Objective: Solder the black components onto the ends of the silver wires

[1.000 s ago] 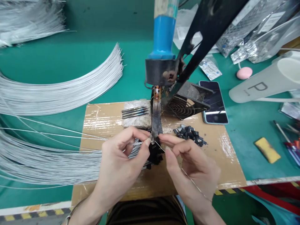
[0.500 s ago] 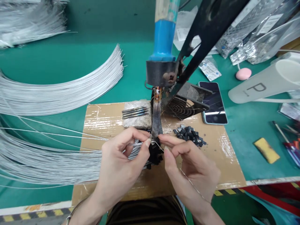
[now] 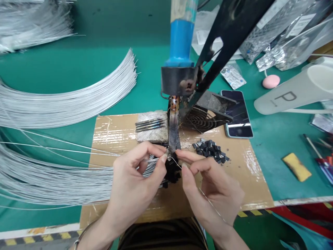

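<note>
A soldering iron (image 3: 173, 128) with a blue handle is clamped tip down. At its tip, my left hand (image 3: 137, 180) is closed in a pinch on a thin white wire (image 3: 99, 152) that runs in from the left. Something small and shiny shows at those fingertips, too small to make out. My right hand (image 3: 210, 187) pinches a strand of solder wire (image 3: 212, 205), its end reaching up to the iron's tip and its tail hanging over the palm. Under the fingers lie finished-looking wire ends with black connectors (image 3: 172, 173), partly hidden.
Bundles of white wire (image 3: 65, 107) lie at left. Small black connectors (image 3: 210, 151) are heaped on the cardboard (image 3: 249, 180). Around the iron's stand are a small fan (image 3: 200, 119), a pad with metal rods (image 3: 153, 137), a phone (image 3: 238, 114), a cup (image 3: 291, 92) and a yellow sponge (image 3: 296, 166).
Both hands keep nearly the same place at the iron's tip. The view has shifted very slightly; nothing was taken hold of or let go.
</note>
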`<state>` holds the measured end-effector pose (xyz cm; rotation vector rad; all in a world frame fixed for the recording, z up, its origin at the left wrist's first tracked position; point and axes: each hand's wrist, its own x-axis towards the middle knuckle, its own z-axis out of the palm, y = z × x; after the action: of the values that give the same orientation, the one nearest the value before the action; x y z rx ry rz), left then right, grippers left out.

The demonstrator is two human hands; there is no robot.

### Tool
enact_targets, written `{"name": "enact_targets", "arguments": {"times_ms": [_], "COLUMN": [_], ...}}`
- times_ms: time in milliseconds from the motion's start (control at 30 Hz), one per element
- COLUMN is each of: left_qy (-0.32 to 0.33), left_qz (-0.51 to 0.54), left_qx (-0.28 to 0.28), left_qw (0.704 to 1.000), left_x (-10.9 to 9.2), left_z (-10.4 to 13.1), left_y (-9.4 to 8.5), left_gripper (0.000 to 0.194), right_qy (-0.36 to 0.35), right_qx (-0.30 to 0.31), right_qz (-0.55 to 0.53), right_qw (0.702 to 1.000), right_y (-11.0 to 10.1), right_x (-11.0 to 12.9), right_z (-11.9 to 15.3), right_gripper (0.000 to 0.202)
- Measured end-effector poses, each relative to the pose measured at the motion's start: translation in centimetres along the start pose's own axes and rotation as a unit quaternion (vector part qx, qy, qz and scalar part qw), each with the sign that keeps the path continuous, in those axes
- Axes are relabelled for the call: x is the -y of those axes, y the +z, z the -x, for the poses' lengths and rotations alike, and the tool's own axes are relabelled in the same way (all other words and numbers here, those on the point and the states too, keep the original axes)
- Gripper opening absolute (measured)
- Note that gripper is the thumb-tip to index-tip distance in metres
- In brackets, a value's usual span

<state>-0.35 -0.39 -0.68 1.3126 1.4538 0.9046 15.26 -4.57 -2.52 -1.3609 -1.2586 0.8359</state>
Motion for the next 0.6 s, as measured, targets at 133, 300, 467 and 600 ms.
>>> {"name": "enact_targets", "arguments": {"times_ms": [133, 300, 467, 600], "left_qy": [-0.001, 0.007, 0.01, 0.006], "left_qz": [-0.003, -0.005, -0.002, 0.004], "left_qx": [0.005, 0.002, -0.001, 0.001], "left_qw": [1.0, 1.0, 1.0, 1.0], "left_x": [0.04, -0.07, -0.14, -0.13], "left_z": [0.07, 0.11, 0.07, 0.12], "left_y": [-0.03, -0.07, -0.18, -0.17], "left_gripper": [0.011, 0.011, 0.011, 0.011], "right_qy": [-0.012, -0.014, -0.017, -0.019], "right_qx": [-0.008, -0.006, -0.009, -0.012], "right_qz": [0.005, 0.017, 0.016, 0.011], "right_qw": [1.0, 1.0, 1.0, 1.0], "right_y": [0.13, 0.07, 0.11, 0.21], "right_x": [-0.03, 0.04, 0.0, -0.05], "right_z": [-0.05, 0.01, 0.07, 0.1], "right_gripper": [0.02, 0.019, 0.021, 0.021]}}
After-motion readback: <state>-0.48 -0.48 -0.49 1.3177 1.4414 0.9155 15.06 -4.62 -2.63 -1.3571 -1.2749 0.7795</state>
